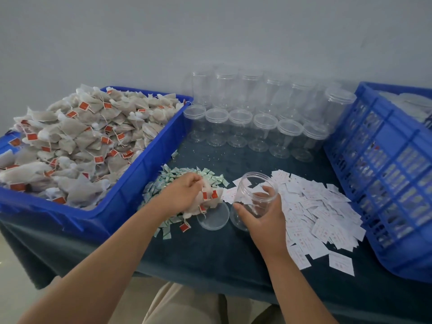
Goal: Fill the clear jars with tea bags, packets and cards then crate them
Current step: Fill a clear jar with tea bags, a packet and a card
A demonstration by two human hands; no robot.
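My right hand [264, 213] grips an empty clear jar [253, 194], tilted with its mouth pointing up and left. Just left of it, my left hand [184, 191] holds a bunch of tea bags [210, 199] with red tags over the table. The jar's clear lid [212, 217] lies flat on the dark cloth between my hands. Small green-white packets [170, 181] lie in a heap under my left hand. White cards [313, 206] are spread to the right of the jar. A blue bin [131, 183] on the left is heaped with tea bags [77, 141].
Several empty clear jars [261, 118] stand in rows at the back against the wall. A blue slotted crate [383, 174] stands at the right with jars inside. The table's front edge runs near my forearms.
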